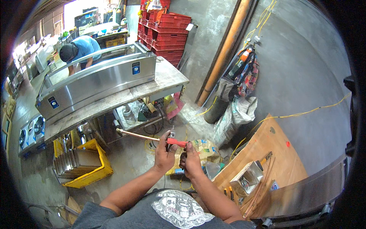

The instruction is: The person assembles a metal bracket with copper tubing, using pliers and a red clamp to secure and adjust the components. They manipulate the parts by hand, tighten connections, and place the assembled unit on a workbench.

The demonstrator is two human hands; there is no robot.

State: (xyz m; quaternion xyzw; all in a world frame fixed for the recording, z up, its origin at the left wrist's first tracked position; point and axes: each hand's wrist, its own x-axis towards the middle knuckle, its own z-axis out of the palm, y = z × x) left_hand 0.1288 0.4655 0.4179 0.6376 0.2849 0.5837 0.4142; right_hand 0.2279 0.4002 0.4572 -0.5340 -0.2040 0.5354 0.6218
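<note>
In front of my chest I hold what looks like a gas torch (176,142), with a red handle and a long brass-coloured tube pointing left. My left hand (164,158) is closed around the front of the red handle, next to a small metal fitting (172,132). My right hand (191,162) is closed at the handle's rear end, its thumb raised against it. Its curled fingers are dark and partly hidden, so I cannot make out whether anything else is in them.
A long stainless-steel frame (103,80) lies on a workbench (171,73); a person in blue (85,47) bends behind it. A yellow crate (93,168) holds flat panels. At right, an open box (247,179) and thin copper rods (261,187) rest by a brown board (282,149). Red crates (167,38) are stacked behind.
</note>
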